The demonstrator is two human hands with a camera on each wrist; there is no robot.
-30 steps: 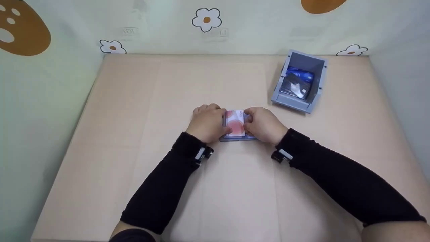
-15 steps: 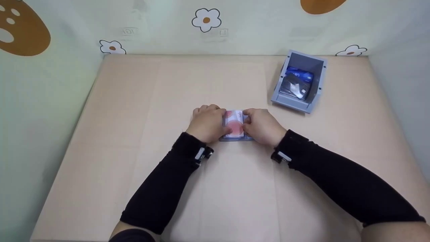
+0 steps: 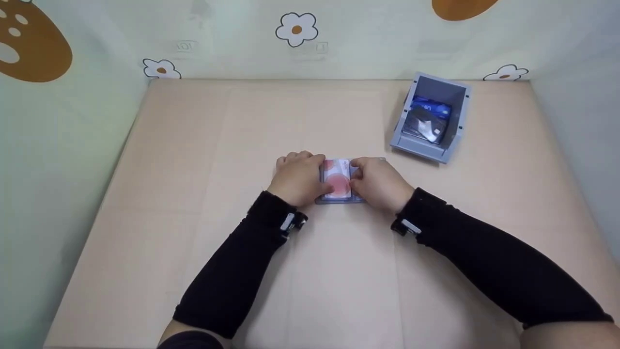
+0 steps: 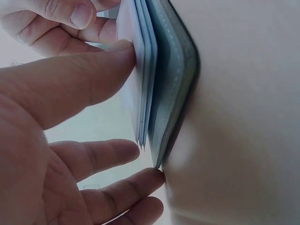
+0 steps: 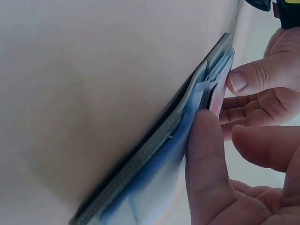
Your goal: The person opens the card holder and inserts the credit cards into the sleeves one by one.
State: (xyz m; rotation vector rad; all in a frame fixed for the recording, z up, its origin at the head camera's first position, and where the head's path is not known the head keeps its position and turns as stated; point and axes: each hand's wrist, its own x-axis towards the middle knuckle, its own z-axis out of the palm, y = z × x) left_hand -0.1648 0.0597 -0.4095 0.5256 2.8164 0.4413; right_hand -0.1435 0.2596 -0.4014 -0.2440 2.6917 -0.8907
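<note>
A small card holder (image 3: 320, 199) with clear sleeves lies open on the table; in the left wrist view its grey stitched cover (image 4: 176, 89) and several sleeve pages show. On its left side is a white and pink card (image 3: 339, 175), whose edge peeks from a sleeve in the right wrist view. My left hand (image 3: 298, 177) holds the holder's left side, thumb pressed on the card and fingertips at the page and cover edges. Against the card's right edge, my right hand (image 3: 380, 182) presses its thumb (image 5: 206, 140); its forefinger stands apart from the thumb.
A grey plastic bin (image 3: 423, 147) stands at the back right, with a blue card (image 3: 431, 106) and dark cards (image 3: 424, 123) inside. The pale wooden table (image 3: 169, 194) ends at a wall (image 3: 232, 43) printed with flowers.
My right hand has shifted slightly left along with the pink card, and more of the holder shows behind that hand. My left hand stays almost in place.
</note>
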